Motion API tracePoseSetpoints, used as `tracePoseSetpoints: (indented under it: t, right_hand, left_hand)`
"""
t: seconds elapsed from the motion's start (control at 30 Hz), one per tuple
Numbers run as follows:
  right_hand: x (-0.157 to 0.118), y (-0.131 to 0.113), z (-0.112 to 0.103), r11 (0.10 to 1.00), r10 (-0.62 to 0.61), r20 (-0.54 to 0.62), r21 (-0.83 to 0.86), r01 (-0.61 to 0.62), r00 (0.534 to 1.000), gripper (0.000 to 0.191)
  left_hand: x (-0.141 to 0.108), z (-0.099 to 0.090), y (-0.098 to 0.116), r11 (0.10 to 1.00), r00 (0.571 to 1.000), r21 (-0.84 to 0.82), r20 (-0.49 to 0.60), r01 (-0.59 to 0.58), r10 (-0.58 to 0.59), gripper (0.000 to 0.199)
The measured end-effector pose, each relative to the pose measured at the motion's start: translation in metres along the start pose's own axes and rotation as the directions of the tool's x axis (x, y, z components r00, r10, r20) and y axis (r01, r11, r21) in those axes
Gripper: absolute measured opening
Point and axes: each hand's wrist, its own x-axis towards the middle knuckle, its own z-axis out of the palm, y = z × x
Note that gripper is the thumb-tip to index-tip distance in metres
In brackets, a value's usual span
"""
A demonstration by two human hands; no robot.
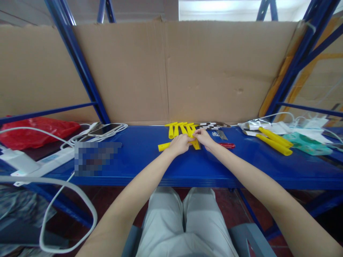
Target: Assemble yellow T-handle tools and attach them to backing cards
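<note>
My left hand (181,144) is closed round a yellow plastic T-shaped handle (163,146), whose tube end sticks out to the left and whose wider head shows at the right. My right hand (203,138) is pinched at that head; whatever tiny part its fingertips may hold is hidden. Just behind my hands, several similar yellow T-shaped handles (175,130) lie in a row. Right of them are flat black-and-white pieces (210,125), a small patch of tiny silvery parts (215,134) and a grey flat plate (222,134). A red-handled tool (227,145) lies beside my right wrist.
The blue bench (144,160) backs onto a cardboard panel (128,71). At left are a red plastic bag (40,130), a white power strip (53,160), looped cables and a phone (105,130). Two yellow tubes (274,143) and a green plastic packet (307,142) lie at right.
</note>
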Motion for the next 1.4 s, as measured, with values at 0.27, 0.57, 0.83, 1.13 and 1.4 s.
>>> tracePoseSetpoints:
  t: [0.27,0.57,0.83,1.13,1.4]
  right_hand:
    - [0.006,-0.002,-0.006,0.981,0.009,-0.074,0.192,0.005,0.997,0.021]
    - [-0.015,-0.027,-0.026,0.918,0.036,0.528,0.318,-0.236,0.848,0.015]
    - [-0.018,-0.027,-0.026,0.927,0.022,0.573,0.296,-0.232,0.819,0.012]
    - [-0.017,-0.023,-0.024,0.929,-0.02,0.575,0.313,-0.198,0.818,0.012]
    - [-0.014,-0.02,-0.024,0.931,-0.029,0.569,0.315,-0.186,0.822,0.012]
  left_hand:
    - [0.001,-0.007,0.0,0.996,0.995,-0.053,-0.064,0.076,-0.079,0.033]
    - [0.002,-0.014,-0.008,0.982,0.97,-0.075,-0.162,0.174,-0.184,0.035]
    - [0.001,-0.012,-0.014,0.989,0.981,-0.079,-0.138,0.129,-0.139,0.048]
    - [0.001,-0.01,-0.012,0.988,0.984,-0.012,-0.093,0.153,-0.153,0.058]
    - [0.0,-0.014,-0.007,0.981,0.977,0.02,-0.092,0.195,-0.193,0.054]
